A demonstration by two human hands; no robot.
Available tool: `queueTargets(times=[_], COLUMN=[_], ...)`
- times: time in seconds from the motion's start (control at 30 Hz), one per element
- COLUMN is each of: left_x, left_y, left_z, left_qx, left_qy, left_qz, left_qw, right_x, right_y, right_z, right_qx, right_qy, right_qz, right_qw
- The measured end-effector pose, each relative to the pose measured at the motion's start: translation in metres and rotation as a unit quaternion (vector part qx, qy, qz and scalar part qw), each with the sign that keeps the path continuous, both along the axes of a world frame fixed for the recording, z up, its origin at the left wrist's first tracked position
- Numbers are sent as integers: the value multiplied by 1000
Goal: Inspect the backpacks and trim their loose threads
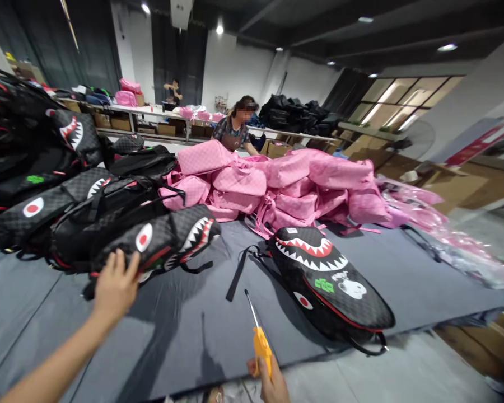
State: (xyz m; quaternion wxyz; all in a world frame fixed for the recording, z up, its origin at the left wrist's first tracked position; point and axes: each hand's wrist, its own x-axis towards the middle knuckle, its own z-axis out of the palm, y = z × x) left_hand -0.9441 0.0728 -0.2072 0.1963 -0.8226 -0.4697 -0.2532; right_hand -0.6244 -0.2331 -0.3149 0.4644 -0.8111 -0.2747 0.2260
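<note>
My left hand [116, 285] rests on the near side of a black checkered backpack [163, 238], its visible fingers spread over the surface. The backpack lies on its side and bears a red-and-white eye and a shark mouth. In my right hand [271, 383], at the bottom edge, is what looks like a long-nosed lighter [262, 347], with an orange handle and a thin metal nose pointing up and away. To its right another black shark-mouth backpack [344, 291] lies front up on the grey table cover [185, 341], with red piping and a white cartoon dog.
More black bags [46, 210] are heaped at the left. Pink bags [239, 182] are stacked across the far side, with clear plastic wrapping [466, 252] at the right. A co-worker [235, 127] is behind the stack; another person [174, 92] is farther back.
</note>
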Motion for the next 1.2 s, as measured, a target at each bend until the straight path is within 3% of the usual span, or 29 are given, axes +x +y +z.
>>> queueTargets(times=[0.1,0.17,0.27,0.37,0.43,0.53,0.63,0.7,0.8,0.9,0.93,1.07,1.2], left_x=[-1,-5,4,41,74,110,121,119,105,85,79,64,61], left_y=[-95,-128,-132,-119,-115,-116,-118,-120,-128,-143,-148,-158,-144], left_z=[-22,-18,-12,-27,-44,-63,-69,-66,-58,-52,-52,-60,-77], left_qx=[-60,-101,-164,-323,-394,-409,-416,-433,-484,-567,-593,-642,-652], left_qy=[-10,-75,-153,-100,-56,-103,-191,-221,-268,-315,-332,-410,-474], left_qz=[-231,-281,-150,-36,-18,19,41,32,-13,-54,-54,5,69], left_qw=[971,951,963,940,917,907,888,873,833,759,731,649,588], right_x=[7,14,23,36,52,93,135,147,137,122,120,119,95], right_y=[17,28,39,30,10,-35,-70,-72,-36,29,51,115,136], right_z=[18,28,34,39,46,69,100,118,136,145,148,155,159], right_qx=[-19,-24,-39,-67,-88,-148,-181,-133,-73,-154,-186,-264,-318], right_qy=[41,69,113,129,129,180,197,154,119,59,24,-15,15], right_qz=[20,10,11,13,13,10,-49,-52,47,230,255,282,379], right_qw=[999,997,993,989,988,973,962,978,989,959,948,922,869])
